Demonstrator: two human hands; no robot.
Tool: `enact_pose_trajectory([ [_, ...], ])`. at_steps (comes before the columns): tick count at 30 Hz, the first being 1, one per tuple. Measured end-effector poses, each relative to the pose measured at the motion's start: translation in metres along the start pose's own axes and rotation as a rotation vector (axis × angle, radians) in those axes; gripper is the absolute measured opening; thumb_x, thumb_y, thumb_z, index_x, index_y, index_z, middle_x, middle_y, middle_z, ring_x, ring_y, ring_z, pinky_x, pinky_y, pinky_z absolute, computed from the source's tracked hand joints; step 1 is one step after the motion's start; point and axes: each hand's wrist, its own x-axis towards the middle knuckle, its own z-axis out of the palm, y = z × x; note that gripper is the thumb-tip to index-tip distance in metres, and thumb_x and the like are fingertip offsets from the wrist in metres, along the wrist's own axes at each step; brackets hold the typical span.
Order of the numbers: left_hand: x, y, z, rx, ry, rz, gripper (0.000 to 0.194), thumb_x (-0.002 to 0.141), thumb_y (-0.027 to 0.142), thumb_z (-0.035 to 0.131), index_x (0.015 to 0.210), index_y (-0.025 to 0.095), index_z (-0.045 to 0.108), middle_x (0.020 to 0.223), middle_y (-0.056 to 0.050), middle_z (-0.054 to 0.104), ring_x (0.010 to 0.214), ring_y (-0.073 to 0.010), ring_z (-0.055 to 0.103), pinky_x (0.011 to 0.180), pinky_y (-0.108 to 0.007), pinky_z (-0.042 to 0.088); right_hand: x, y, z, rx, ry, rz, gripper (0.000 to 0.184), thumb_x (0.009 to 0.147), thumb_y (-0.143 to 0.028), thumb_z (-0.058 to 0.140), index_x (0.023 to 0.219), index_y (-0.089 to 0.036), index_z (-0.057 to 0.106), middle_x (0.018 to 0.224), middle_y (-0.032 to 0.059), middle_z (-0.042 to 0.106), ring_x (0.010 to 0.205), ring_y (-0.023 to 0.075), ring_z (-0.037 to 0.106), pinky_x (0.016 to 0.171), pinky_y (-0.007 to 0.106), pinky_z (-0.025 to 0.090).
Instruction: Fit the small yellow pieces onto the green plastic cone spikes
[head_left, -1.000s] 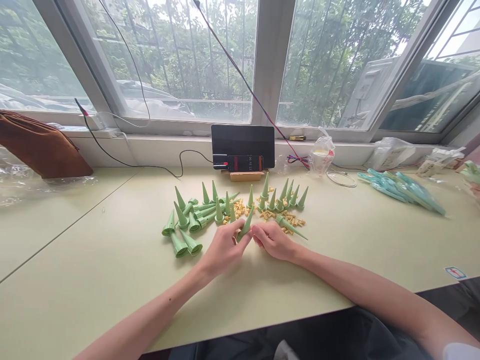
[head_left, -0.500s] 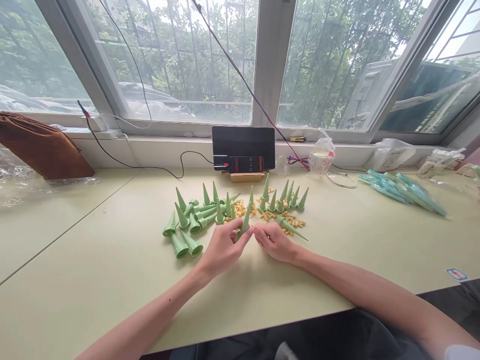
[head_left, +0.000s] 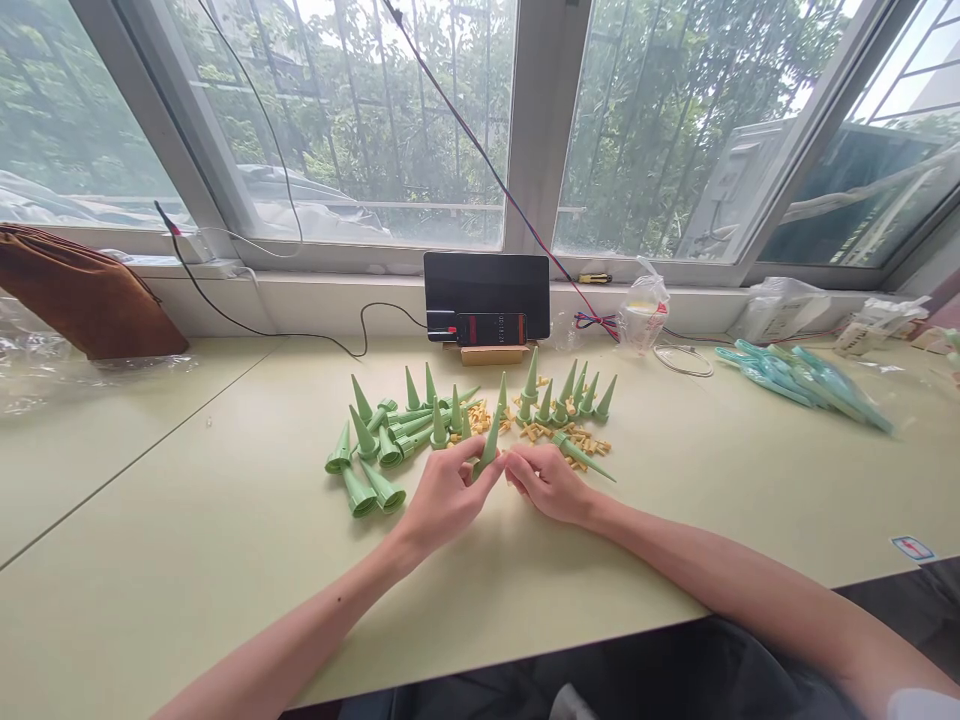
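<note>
My left hand (head_left: 452, 492) is closed around a green plastic cone spike (head_left: 491, 440), its tip pointing up. Right beside it, my right hand (head_left: 550, 484) is pinched, its fingertips meeting the left fingertips at the spike's lower side. Whatever the right fingers hold is hidden. Behind the hands lie small yellow plastic pieces (head_left: 581, 447) in loose heaps. Several green cones (head_left: 562, 405) stand upright among them, and one green cone (head_left: 589, 460) lies on its side by my right hand. More green cones (head_left: 386, 488) lie in a group to the left, some showing open round ends.
A phone (head_left: 493, 328) leans against a black tablet (head_left: 487, 280) on a small stand at the back. Far right are teal plastic-wrapped items (head_left: 802, 380). A brown pouch (head_left: 86, 290) stands far left. A plastic bag with a cup (head_left: 645, 308) sits near the window.
Both hands stay in nearly the same place. The right fingers have shifted very slightly against the left fingertips.
</note>
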Motion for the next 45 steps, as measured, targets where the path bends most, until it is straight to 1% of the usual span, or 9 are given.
enact_pose_trajectory([
  [3,-0.0001,-0.0001,0.0000,-0.024,-0.001,-0.019,0.031,0.090,0.039,0.053,0.069,0.018,0.044,0.061,0.005,0.027,0.046,-0.0056,0.024,0.043,-0.022,0.017,0.0001,-0.0017,-0.0008,-0.014,-0.001,0.018,0.039,0.100,-0.037,0.038,0.070,-0.016,0.052,0.052,-0.0043,0.043,0.046,0.0081,0.038,0.050,0.022,0.032],
  [6,-0.0002,0.0001,0.0001,-0.027,0.001,-0.012,0.032,0.089,0.038,0.053,0.068,0.018,0.042,0.062,0.005,0.026,0.046,-0.0054,0.022,0.043,-0.022,0.016,-0.0005,-0.0014,-0.0007,-0.014,-0.001,0.009,0.040,0.100,-0.037,0.037,0.069,-0.016,0.052,0.052,-0.0042,0.043,0.046,0.0080,0.038,0.050,0.022,0.032],
  [9,-0.0001,0.0005,0.0001,-0.004,0.011,0.010,0.031,0.089,0.039,0.054,0.068,0.018,0.044,0.062,0.005,0.028,0.047,-0.0056,0.021,0.043,-0.023,0.015,-0.0007,-0.0003,0.0000,-0.009,0.003,-0.011,0.043,0.100,-0.036,0.037,0.064,-0.017,0.048,0.051,-0.0043,0.042,0.047,0.0078,0.038,0.050,0.021,0.032],
  [14,-0.0005,0.0020,-0.0001,-0.018,-0.001,0.023,0.030,0.090,0.040,0.053,0.070,0.017,0.049,0.064,0.005,0.033,0.048,-0.0057,0.023,0.044,-0.022,0.019,0.0004,0.0020,0.0007,-0.024,0.007,-0.027,0.045,0.100,-0.037,0.036,0.060,-0.018,0.039,0.053,-0.0039,0.040,0.048,0.0076,0.036,0.049,0.022,0.029],
  [22,-0.0011,0.0020,-0.0001,-0.033,-0.026,0.025,0.028,0.091,0.040,0.051,0.075,0.017,0.054,0.064,0.004,0.038,0.050,-0.0067,0.026,0.045,-0.022,0.022,-0.0008,0.0043,0.0004,-0.051,-0.031,-0.007,0.048,0.101,-0.040,0.032,0.059,-0.018,0.039,0.054,-0.0032,0.041,0.049,0.0080,0.037,0.051,0.022,0.031],
  [28,-0.0012,0.0004,0.0011,-0.034,-0.016,0.052,0.030,0.091,0.040,0.050,0.072,0.017,0.050,0.065,0.003,0.037,0.051,-0.0072,0.027,0.045,-0.022,0.023,-0.0013,0.0037,0.0003,-0.047,-0.034,-0.003,0.049,0.101,-0.041,0.031,0.059,-0.018,0.040,0.054,-0.0030,0.042,0.049,0.0085,0.038,0.052,0.022,0.034],
  [31,-0.0019,-0.0004,0.0015,0.007,-0.012,0.048,0.030,0.091,0.039,0.050,0.071,0.017,0.046,0.065,0.003,0.037,0.051,-0.0076,0.027,0.046,-0.023,0.022,-0.0010,0.0023,-0.0002,-0.036,-0.032,-0.009,0.049,0.101,-0.042,0.030,0.059,-0.018,0.040,0.054,-0.0027,0.043,0.049,0.0086,0.039,0.052,0.022,0.034],
  [37,-0.0026,-0.0015,0.0019,0.173,0.027,0.101,0.034,0.090,0.033,0.051,0.066,0.019,0.031,0.061,0.005,0.023,0.053,-0.0087,0.020,0.048,-0.024,0.018,-0.0005,0.0009,-0.0015,-0.024,-0.050,-0.009,0.050,0.102,-0.042,0.030,0.058,-0.018,0.039,0.051,-0.0034,0.040,0.049,0.0087,0.039,0.052,0.022,0.033],
  [45,-0.0020,-0.0023,0.0016,0.162,0.008,0.091,0.031,0.089,0.032,0.050,0.067,0.019,0.034,0.061,0.005,0.025,0.052,-0.0084,0.023,0.049,-0.024,0.019,-0.0005,0.0010,-0.0017,-0.037,-0.059,0.006,0.052,0.102,-0.044,0.029,0.058,-0.019,0.040,0.051,-0.0031,0.041,0.050,0.0092,0.040,0.053,0.022,0.035],
])
